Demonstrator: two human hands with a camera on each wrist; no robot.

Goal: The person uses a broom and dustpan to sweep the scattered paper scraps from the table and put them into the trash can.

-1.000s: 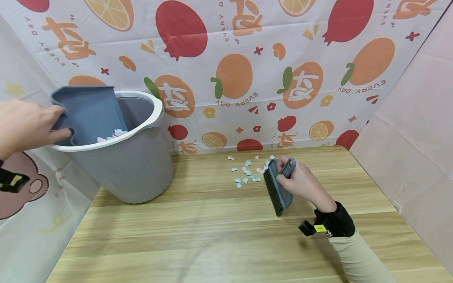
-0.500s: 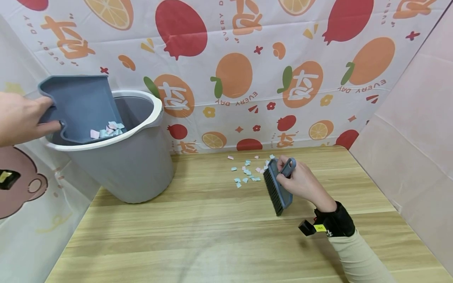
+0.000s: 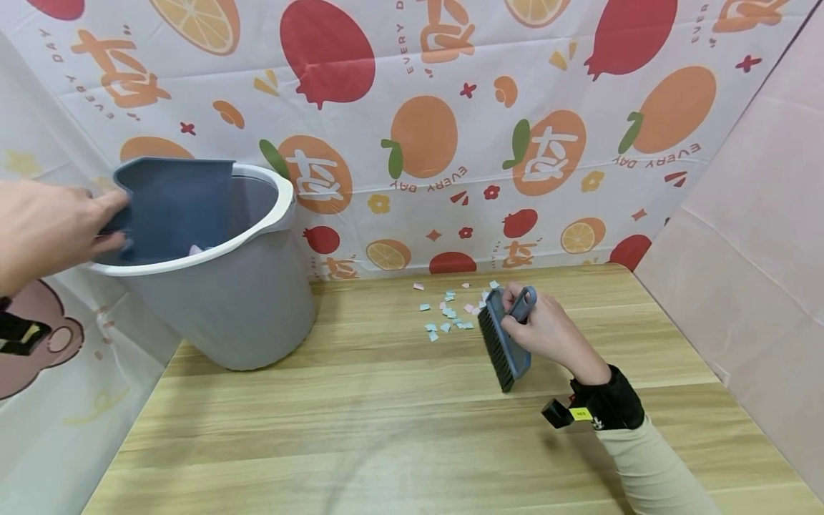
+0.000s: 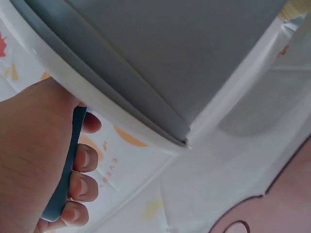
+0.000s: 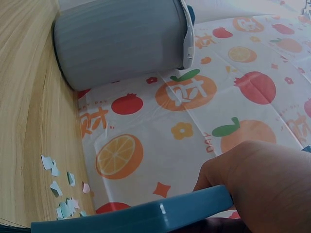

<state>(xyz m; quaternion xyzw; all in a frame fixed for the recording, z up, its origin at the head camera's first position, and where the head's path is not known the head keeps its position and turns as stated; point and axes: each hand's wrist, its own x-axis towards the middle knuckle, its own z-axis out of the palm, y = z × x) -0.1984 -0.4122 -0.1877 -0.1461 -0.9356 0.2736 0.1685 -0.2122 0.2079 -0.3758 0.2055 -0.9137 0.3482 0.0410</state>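
My left hand (image 3: 58, 225) grips the handle of a blue-grey dustpan (image 3: 183, 204), which tilts down into the mouth of a grey trash bin (image 3: 257, 315) with a white rim. One pink paper scrap (image 3: 195, 249) shows at the dustpan's low side; the bin's rim hides the rest of that edge. In the left wrist view, fingers curl round the dustpan handle (image 4: 65, 170) beside the rim. My right hand (image 3: 547, 325) holds a blue-grey hand brush (image 3: 508, 340), its dark bristles down at the table. Left of the brush lie several pale blue and pink paper scraps (image 3: 448, 312).
The bin stands at the left back of the wooden table (image 3: 360, 429). A fruit-print cloth (image 3: 418, 207) hangs behind the table, and a pale pink sheet (image 3: 747, 272) rises along the right edge.
The dustpan first lifted leftward with a pile of scraps in view, then dropped right and tipped deeper into the bin; nearly all those scraps are out of sight. The right hand and brush stayed still.
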